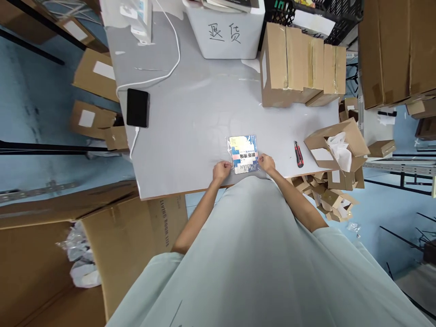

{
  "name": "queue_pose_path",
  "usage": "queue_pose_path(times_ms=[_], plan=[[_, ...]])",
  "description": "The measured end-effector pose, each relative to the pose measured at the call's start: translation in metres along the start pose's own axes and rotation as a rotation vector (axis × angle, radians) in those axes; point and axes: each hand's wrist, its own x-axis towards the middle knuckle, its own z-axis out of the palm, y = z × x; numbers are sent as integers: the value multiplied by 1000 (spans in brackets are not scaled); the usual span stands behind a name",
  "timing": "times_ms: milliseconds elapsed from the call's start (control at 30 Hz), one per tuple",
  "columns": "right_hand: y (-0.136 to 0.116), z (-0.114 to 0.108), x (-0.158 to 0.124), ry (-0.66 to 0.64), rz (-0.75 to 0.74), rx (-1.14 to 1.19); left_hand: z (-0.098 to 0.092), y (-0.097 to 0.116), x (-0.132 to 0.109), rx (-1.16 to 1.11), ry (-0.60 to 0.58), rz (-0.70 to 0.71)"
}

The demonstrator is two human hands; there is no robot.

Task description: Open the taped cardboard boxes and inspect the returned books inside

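Note:
A book in a clear plastic sleeve (pixel 244 153), white with blue, yellow and pink blocks and large printed characters, is at the front edge of the grey table (pixel 204 109). My left hand (pixel 222 170) closes its fingers on the sleeve's left side. On the opposite side, my right hand (pixel 267 162) pinches the right edge. To the right of my right hand lies a red and black utility knife (pixel 299 154). Whether the book rests on the table or is slightly raised, I cannot tell.
A black phone-like device (pixel 138 108) with a white cable is at left. At the back stand a white bin (pixel 226 38) and taped cartons (pixel 293 63). An opened carton (pixel 340 143) with white paper juts over the right edge. A large carton (pixel 136 240) stands below left.

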Motion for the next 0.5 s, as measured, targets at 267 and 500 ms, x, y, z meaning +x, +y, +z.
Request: queue_pose_path(times_ms=[267, 500], plan=[[5, -5, -7, 23, 10, -26, 0, -3, -1, 10, 7, 17], [11, -14, -12, 6, -20, -72, 5, -2, -2, 9, 64, 24]])
